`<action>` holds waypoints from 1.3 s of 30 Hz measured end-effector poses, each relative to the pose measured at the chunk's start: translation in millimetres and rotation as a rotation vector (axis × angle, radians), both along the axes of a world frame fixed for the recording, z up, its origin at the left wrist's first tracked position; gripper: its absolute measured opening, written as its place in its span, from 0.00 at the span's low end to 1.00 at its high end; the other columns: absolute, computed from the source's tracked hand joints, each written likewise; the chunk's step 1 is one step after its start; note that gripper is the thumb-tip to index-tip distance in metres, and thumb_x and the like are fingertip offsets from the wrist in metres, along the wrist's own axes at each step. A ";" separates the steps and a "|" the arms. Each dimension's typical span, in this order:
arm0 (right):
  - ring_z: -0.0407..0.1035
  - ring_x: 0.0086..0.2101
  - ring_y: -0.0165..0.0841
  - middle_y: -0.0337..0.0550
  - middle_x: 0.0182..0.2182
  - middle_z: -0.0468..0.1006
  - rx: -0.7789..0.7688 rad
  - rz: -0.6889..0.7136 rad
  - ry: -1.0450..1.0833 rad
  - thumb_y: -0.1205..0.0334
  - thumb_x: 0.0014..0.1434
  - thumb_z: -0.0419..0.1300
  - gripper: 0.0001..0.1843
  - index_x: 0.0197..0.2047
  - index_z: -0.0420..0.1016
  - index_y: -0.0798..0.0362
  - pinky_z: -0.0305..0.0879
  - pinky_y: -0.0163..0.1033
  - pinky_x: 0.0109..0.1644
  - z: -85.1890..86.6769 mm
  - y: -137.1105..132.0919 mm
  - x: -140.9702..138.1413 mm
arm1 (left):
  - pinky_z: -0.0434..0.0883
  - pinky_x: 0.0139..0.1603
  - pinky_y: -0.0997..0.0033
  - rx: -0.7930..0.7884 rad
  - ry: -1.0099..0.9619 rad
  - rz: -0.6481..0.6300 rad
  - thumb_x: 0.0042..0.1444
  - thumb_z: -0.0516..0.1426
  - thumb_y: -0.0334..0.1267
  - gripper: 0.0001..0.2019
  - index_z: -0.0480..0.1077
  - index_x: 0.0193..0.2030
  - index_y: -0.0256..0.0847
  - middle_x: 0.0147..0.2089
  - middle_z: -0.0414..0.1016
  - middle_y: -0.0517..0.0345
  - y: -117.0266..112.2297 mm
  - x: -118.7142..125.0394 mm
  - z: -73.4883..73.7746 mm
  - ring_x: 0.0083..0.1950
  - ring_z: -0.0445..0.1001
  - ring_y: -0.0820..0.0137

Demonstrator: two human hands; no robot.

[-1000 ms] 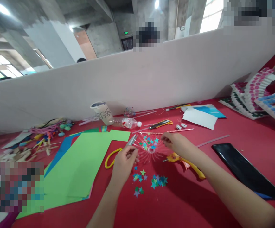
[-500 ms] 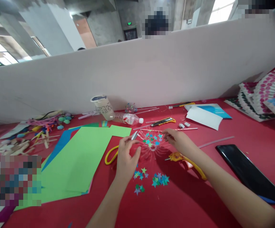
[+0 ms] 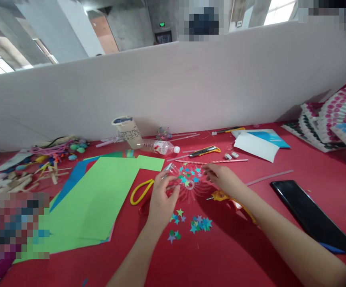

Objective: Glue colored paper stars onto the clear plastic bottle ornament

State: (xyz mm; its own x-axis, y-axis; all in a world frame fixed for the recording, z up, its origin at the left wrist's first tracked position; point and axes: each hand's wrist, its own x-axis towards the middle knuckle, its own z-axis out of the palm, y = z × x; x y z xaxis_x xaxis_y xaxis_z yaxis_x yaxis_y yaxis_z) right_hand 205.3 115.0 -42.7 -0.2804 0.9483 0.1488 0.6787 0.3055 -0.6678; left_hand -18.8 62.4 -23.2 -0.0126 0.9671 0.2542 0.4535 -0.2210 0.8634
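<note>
Between my hands lies a clear plastic piece, spread into thin strips like a flower, with blue, green and purple stars on it. My left hand is at its left side, thumb and fingers apart. Under that hand rest scissors with a yellow handle; their blades show beyond the fingers. On the right side of the plastic, my right hand has its fingers bent and drawn together; what they hold, if anything, is too small to make out. A yellow glue gun lies beneath my right forearm. Loose stars are scattered nearer me.
Green paper sheets lie left. Behind are a plastic bottle, a cup, a utility knife and a striped straw. A black phone-like slab lies right. A white partition stands at the back.
The view has shifted slightly. My left hand has moved a little towards the plastic piece. My right hand keeps nearly the same place beside the strips.
</note>
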 end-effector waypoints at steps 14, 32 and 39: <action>0.66 0.39 0.37 0.48 0.37 0.74 0.377 -0.022 -0.050 0.65 0.59 0.52 0.08 0.39 0.71 0.54 0.61 0.42 0.44 49.6 -23.8 -4.4 | 0.64 0.57 0.58 0.172 0.264 0.099 0.55 0.55 0.31 0.05 0.67 0.38 0.42 0.53 0.63 0.51 -5.0 0.0 13.7 0.58 0.63 0.62; 0.59 0.40 0.38 0.47 0.38 0.72 0.542 0.220 -0.126 0.63 0.62 0.53 0.08 0.39 0.73 0.54 0.59 0.45 0.45 42.2 -41.1 -31.8 | 0.50 0.65 0.48 0.202 0.323 -0.097 0.57 0.54 0.31 0.13 0.69 0.48 0.48 0.70 0.38 0.57 -16.4 15.7 10.1 0.70 0.42 0.57; 0.60 0.41 0.38 0.47 0.38 0.72 0.546 0.218 -0.093 0.64 0.61 0.55 0.07 0.40 0.72 0.54 0.59 0.46 0.47 38.6 -43.6 -35.8 | 0.49 0.66 0.47 0.187 0.321 -0.111 0.56 0.53 0.28 0.14 0.69 0.48 0.47 0.71 0.35 0.58 -16.4 15.4 3.4 0.70 0.39 0.58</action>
State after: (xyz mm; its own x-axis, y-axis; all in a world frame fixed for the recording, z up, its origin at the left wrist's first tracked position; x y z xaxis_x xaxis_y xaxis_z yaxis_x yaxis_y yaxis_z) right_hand 169.5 71.5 -4.0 -0.4951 0.6607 0.5642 0.6098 0.7268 -0.3160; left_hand -3.4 46.1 -19.9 0.1979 0.8946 0.4005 0.6585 -0.4240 0.6217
